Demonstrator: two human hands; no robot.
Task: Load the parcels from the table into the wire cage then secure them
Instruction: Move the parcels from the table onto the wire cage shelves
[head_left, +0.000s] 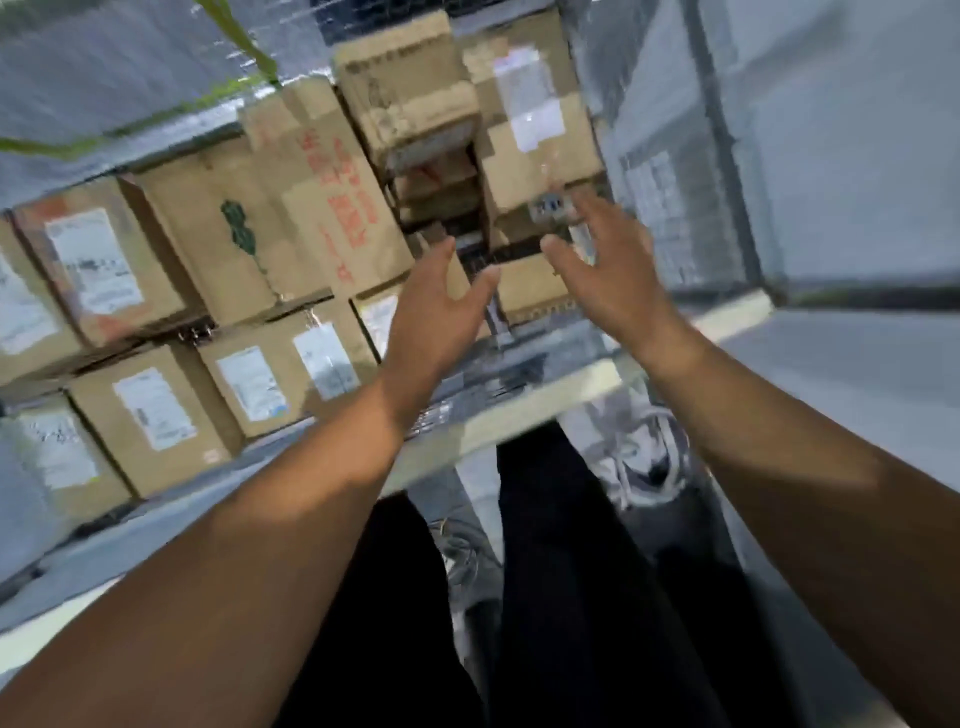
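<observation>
The left hand (436, 312) and the right hand (605, 275) are both open and empty. A small parcel (527, 293) lies at the frame centre between them, just beyond the fingertips (blurred); the right hand seems nearer.

My parcels (197, 228) are brown with white labels (93, 267); one bears red lettering (340, 197), another a green mark (241, 234); my trousers (561, 571) black.

wire cage (660, 208), labelled cardboard parcels (156, 410) stacked inside
</observation>
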